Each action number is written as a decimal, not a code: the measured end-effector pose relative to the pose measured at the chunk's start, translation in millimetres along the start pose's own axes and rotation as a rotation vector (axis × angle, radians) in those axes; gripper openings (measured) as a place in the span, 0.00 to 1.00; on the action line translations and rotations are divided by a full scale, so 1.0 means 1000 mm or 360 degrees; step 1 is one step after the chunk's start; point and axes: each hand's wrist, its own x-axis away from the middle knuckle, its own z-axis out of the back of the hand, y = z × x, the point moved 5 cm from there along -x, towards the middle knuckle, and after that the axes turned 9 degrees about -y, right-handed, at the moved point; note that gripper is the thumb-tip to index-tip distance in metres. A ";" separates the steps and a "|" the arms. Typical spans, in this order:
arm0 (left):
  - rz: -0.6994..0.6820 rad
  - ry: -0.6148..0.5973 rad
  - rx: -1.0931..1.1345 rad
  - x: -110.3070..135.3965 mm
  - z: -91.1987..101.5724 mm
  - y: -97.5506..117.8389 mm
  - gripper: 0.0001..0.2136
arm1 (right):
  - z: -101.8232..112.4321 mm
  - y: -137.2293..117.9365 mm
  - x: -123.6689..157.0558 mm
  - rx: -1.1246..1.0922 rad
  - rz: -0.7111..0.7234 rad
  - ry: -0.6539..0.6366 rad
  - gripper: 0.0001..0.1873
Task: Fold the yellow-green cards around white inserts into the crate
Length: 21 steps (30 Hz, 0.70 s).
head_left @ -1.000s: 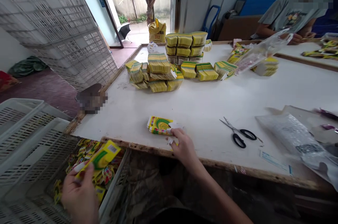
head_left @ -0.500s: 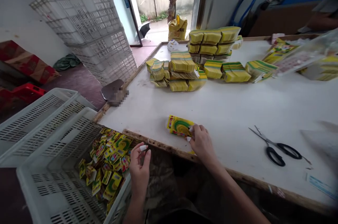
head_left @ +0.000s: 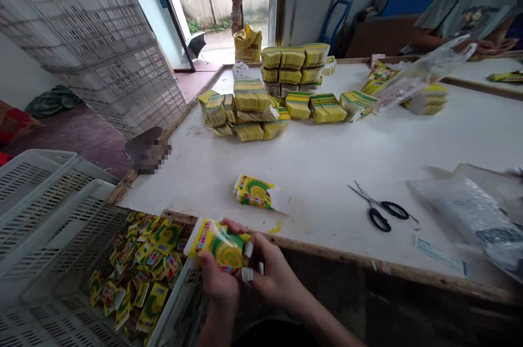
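Both my hands hold one yellow-green packet (head_left: pixel 220 246) in front of me, just below the table's near edge. My left hand (head_left: pixel 216 281) grips it from beneath and my right hand (head_left: pixel 272 276) pinches its right end; white tape wraps some fingertips. A small pile of the same packets (head_left: pixel 255 193) lies on the white table (head_left: pixel 327 167), just beyond my hands. A white plastic crate (head_left: pixel 53 238) at my left holds several loose packets (head_left: pixel 139 271).
Bundled stacks of packets (head_left: pixel 281 91) stand at the table's far side. Black-handled scissors (head_left: pixel 379 211) and clear plastic bags (head_left: pixel 466 211) lie to the right. Another person (head_left: pixel 457 14) sits at the far right corner. Empty crates (head_left: pixel 102 47) lean by the doorway.
My right hand left the small pile on the table and came back to my body. Both hands now hold a packet together; half a second ago my left hand held none.
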 end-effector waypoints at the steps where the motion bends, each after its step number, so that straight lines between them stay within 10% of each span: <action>1: -0.0004 0.0041 0.0050 -0.001 -0.002 0.002 0.27 | -0.004 0.000 0.002 -0.0077 -0.0012 0.0013 0.13; 9: 0.0127 0.0065 -0.0306 0.000 0.009 -0.002 0.34 | 0.014 0.009 0.002 -0.0219 0.0008 0.0143 0.18; 15: 0.0047 0.0061 -0.0592 0.002 0.029 0.001 0.12 | 0.048 0.002 0.007 0.0091 0.0157 0.0312 0.09; 21: 0.0509 -0.0657 -0.0860 -0.022 0.021 0.032 0.46 | 0.064 -0.030 0.018 0.1008 0.0615 0.0015 0.13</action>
